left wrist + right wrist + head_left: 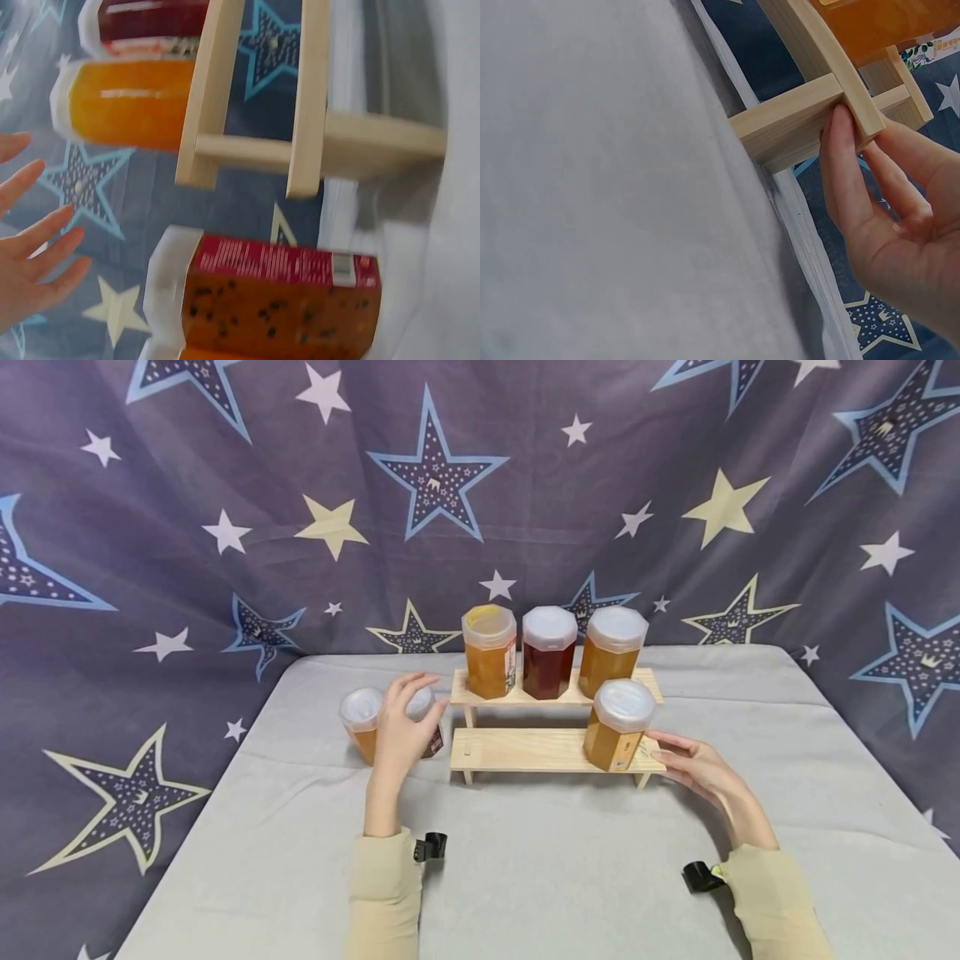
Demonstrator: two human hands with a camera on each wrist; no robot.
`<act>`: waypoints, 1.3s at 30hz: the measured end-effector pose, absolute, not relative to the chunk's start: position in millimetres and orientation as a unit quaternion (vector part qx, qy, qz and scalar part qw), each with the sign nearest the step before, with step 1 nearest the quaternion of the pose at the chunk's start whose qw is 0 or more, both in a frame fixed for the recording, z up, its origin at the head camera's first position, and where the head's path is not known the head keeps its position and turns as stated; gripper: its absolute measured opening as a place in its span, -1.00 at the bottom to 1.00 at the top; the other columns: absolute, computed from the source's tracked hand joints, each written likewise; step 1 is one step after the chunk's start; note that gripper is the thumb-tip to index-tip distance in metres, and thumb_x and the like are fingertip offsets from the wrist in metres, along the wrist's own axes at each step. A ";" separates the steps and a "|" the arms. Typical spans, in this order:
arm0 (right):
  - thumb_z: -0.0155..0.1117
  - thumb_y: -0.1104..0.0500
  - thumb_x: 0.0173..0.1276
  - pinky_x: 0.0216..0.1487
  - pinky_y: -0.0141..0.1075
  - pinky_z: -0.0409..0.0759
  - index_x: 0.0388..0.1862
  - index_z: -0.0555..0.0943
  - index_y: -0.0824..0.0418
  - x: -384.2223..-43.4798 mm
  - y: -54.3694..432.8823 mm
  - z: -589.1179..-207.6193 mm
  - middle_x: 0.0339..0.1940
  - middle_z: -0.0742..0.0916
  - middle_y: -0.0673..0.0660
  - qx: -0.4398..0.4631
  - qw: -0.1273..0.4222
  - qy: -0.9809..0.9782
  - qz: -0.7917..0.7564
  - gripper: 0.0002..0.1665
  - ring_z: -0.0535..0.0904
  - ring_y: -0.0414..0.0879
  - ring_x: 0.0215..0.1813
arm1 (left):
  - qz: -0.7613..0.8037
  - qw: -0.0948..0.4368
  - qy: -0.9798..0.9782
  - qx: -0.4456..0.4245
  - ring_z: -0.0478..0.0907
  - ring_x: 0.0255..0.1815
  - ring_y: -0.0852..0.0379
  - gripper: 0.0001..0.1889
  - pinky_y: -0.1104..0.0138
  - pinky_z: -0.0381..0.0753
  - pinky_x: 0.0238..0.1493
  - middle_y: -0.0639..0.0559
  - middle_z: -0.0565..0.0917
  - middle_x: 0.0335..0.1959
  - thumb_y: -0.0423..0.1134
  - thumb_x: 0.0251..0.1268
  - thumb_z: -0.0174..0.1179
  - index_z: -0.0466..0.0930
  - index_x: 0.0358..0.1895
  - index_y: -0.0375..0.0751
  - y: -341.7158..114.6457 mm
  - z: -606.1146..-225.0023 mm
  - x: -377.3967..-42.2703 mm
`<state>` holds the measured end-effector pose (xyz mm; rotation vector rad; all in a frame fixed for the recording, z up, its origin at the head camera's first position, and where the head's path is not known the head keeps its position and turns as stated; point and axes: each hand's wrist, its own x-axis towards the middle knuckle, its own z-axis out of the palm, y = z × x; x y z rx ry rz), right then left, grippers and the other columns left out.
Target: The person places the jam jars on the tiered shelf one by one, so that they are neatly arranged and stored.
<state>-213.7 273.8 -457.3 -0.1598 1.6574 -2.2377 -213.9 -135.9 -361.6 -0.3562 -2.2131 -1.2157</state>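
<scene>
My right hand (701, 768) pinches the right end of the lower board of a two-step wooden stand (525, 750); in the right wrist view its fingertips (843, 120) lie along the board's end. A jar of amber honey (618, 727) with a white lid stands on that board, close to those fingers. My left hand (405, 727) is over two jars on the cloth left of the stand, fingers spread and holding nothing. Nearest it is the jar with a dark red label (277, 292), dark specks inside, partly hidden by the hand from above. Beside it stands an amber jar (362, 714).
Along the stand's upper board (536, 693) are a jar with a yellowish lid (489, 652), a dark red jar (549, 652) and another amber jar (611, 652). Grey cloth (547, 860) covers the table. A star-patterned curtain (525, 543) hangs right behind it.
</scene>
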 end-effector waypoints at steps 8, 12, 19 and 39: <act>0.01 0.45 0.25 -0.12 -0.37 0.52 -0.16 0.60 -0.05 -213.2 273.8 -458.0 -0.19 0.66 -0.04 -0.051 0.178 0.587 -0.788 -0.57 0.60 -0.17 -0.17 | -0.442 0.265 -0.852 -0.089 0.26 0.14 -0.07 -0.64 0.04 0.20 0.12 -0.17 0.41 0.07 -0.22 0.02 0.24 0.55 -0.05 -0.20 -156.9 -360.0 -209.6; 0.02 0.44 0.24 -0.12 -0.37 0.52 -0.16 0.60 -0.05 -213.6 273.7 -458.2 -0.19 0.66 -0.03 -0.052 0.178 0.589 -0.786 -0.58 0.60 -0.17 -0.17 | -0.433 0.277 -0.855 -0.067 0.25 0.14 -0.08 -0.63 0.04 0.20 0.11 -0.17 0.41 0.07 -0.25 -0.02 0.27 0.55 -0.06 -0.22 -168.7 -361.7 -209.5; 0.04 0.44 0.23 -0.11 -0.36 0.52 -0.17 0.61 -0.06 -213.3 273.7 -457.8 -0.18 0.65 -0.04 -0.049 0.180 0.586 -0.789 -0.57 0.60 -0.17 -0.17 | -0.418 0.283 -0.862 -0.035 0.22 0.14 -0.12 -0.61 0.05 0.13 0.16 -0.22 0.37 0.08 -0.25 -0.03 0.28 0.54 -0.05 -0.26 -186.0 -364.7 -209.5; 0.01 0.46 0.24 -0.11 -0.36 0.52 -0.17 0.60 -0.03 -214.5 274.3 -457.4 -0.20 0.66 0.00 -0.048 0.179 0.584 -0.790 -0.57 0.60 -0.16 -0.17 | -0.399 0.202 -0.893 0.038 -0.03 0.30 -0.23 -0.39 -0.04 0.04 0.23 -0.33 -0.04 0.29 -0.19 -0.03 0.28 0.33 0.17 -0.23 -213.1 -391.8 -221.0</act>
